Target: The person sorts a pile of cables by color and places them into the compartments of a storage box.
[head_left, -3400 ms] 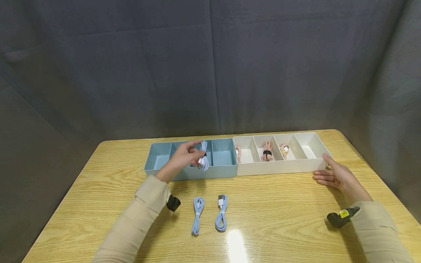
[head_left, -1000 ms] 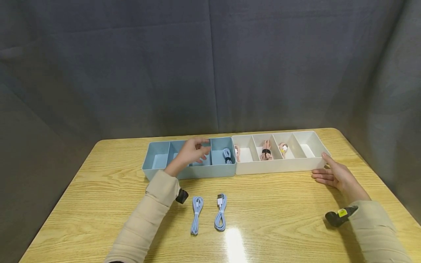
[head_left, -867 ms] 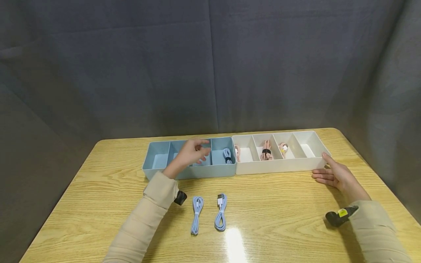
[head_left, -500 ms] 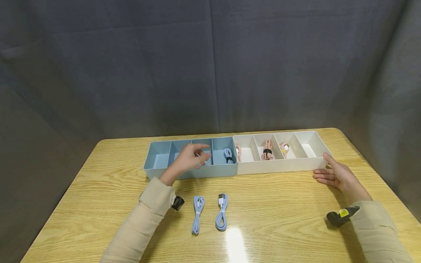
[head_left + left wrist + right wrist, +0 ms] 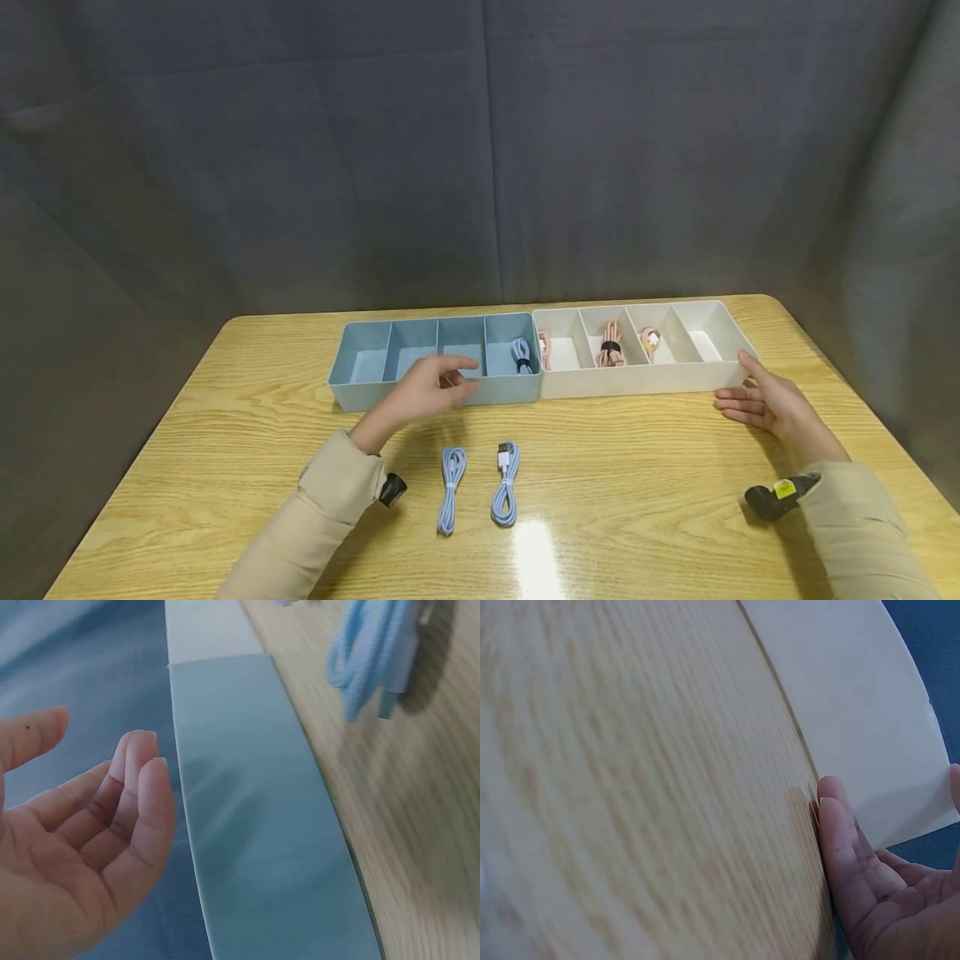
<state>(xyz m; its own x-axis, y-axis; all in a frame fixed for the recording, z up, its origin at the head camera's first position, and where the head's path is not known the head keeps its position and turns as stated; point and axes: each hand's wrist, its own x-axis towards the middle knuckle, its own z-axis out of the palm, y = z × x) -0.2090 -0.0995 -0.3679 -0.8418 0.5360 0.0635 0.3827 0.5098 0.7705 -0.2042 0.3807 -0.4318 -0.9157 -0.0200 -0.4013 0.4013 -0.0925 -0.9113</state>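
My left hand (image 5: 429,390) hovers over the front wall of the blue divided box (image 5: 435,393), fingers loosely bent and holding nothing. A bundled blue cable (image 5: 521,355) with a black tie lies in that box's rightmost compartment. In front of the box, two tied blue cables, a left one (image 5: 450,492) and a right one (image 5: 505,485), lie on the table. My right hand (image 5: 776,408) rests at the right front corner of the white divided box (image 5: 630,382). Its thumb touches the rim and its straight fingers lie low by the front wall, as the right wrist view shows.
The two boxes stand end to end near the back of the wooden table (image 5: 637,475). Pink cables, one bundle (image 5: 611,343) tied in black, sit in three white compartments. A grey curtain (image 5: 375,167) hangs behind the table.
The blue cable bundle my left hand held earlier now lies in the blue box's rightmost compartment. Since then the emptied left hand has drawn back toward me. My right hand stays put.
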